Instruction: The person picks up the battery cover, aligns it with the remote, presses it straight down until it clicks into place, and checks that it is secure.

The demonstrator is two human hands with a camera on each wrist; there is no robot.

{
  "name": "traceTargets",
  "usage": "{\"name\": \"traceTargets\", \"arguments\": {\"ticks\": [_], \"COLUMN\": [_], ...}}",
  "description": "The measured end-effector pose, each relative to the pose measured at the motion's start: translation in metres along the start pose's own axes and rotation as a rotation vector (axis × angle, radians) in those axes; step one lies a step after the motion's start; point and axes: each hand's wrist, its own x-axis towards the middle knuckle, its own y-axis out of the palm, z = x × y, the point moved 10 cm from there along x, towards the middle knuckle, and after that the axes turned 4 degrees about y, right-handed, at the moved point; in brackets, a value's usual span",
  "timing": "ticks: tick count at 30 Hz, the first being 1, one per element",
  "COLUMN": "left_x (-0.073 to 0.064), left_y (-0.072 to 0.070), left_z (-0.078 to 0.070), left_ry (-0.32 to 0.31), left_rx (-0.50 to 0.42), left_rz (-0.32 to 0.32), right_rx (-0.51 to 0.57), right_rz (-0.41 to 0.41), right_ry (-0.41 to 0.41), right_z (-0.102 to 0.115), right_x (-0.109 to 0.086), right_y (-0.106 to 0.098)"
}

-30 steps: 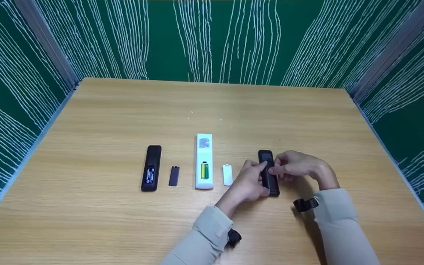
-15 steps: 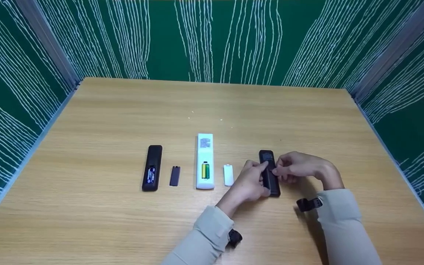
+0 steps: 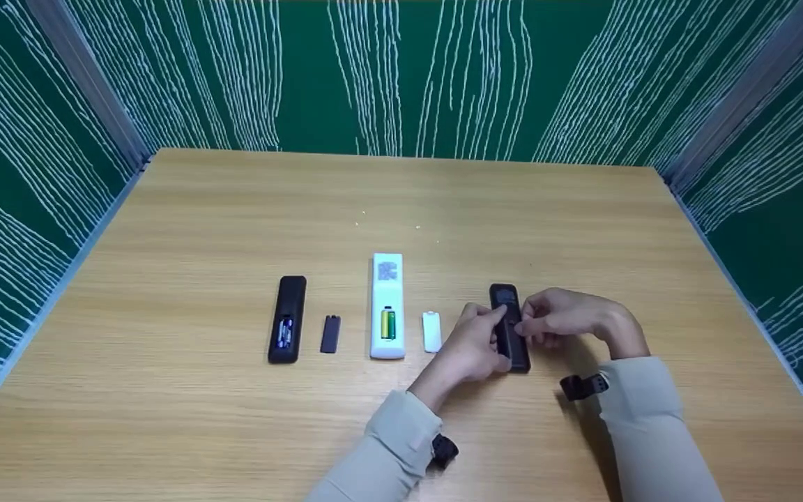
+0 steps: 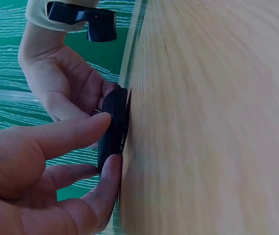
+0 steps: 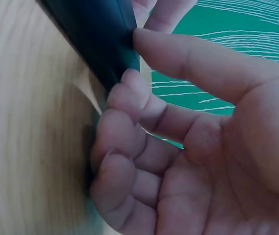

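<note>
A black remote control lies back up on the table, right of the middle. My left hand grips it along its left side, with one finger reaching onto the back and another low near its front end. At the opposite edge, my right hand pinches the remote with thumb and index finger; its other fingers are curled below, as the right wrist view shows. In the left wrist view the remote stands edge-on between both hands. Part of its back is hidden under the fingers.
Left of the hands lie a small white battery cover and a white remote with its batteries exposed. Farther left are a dark battery cover and another black remote, its battery bay uncovered. Green walls surround the wooden table.
The right hand has shifted very slightly to the right along the remote's edge. My left hand and the remote look unmoved.
</note>
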Motion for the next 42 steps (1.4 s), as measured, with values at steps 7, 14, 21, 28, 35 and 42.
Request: {"name": "traceTargets", "arguments": {"ticks": [7, 14, 21, 28, 35, 42], "left_x": [0.000, 0.000, 0.000, 0.000, 0.001, 0.001], "left_y": [-0.001, -0.002, -0.001, -0.001, -0.002, -0.001], "left_z": [0.000, -0.001, -0.001, -0.001, -0.001, 0.000], "left_ry": [0.006, 0.004, 0.000, 0.019, 0.014, 0.011], "left_rx": [0.005, 0.004, 0.007, 0.012, 0.022, 0.002], "left_rz": [-0.005, -0.005, -0.003, -0.007, -0.011, -0.010], "right_rx": [-0.006, -0.020, -0.048, -0.084, -0.122, -0.138], "right_rz": [0.022, 0.029, 0.036, 0.038, 0.047, 0.044], "right_ry": [0.002, 0.016, 0.011, 0.019, 0.026, 0.019], "right_z": [0.001, 0.001, 0.004, 0.007, 0.010, 0.011], "right_x": [-0.001, -0.004, -0.005, -0.007, -0.008, -0.009], "right_y": [0.003, 0.003, 0.005, 0.007, 0.009, 0.009]}}
